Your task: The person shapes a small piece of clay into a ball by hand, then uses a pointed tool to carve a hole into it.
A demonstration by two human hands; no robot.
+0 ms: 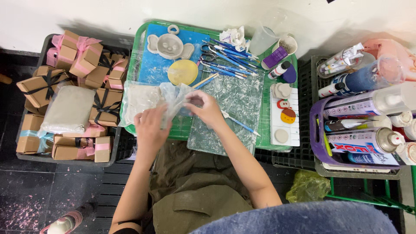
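Fingers of both hands pinch the clear plastic bag [171, 99] between them, left hand [149, 125] nearer the clay slab [139, 99] lying leftward.

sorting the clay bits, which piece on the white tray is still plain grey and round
The round grey disc at the near end of the white tray; the others are painted or lumpy.

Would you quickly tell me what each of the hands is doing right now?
Left hand: closed on the clear plastic bag.
Right hand: fingers pinching the same bag's upper edge.
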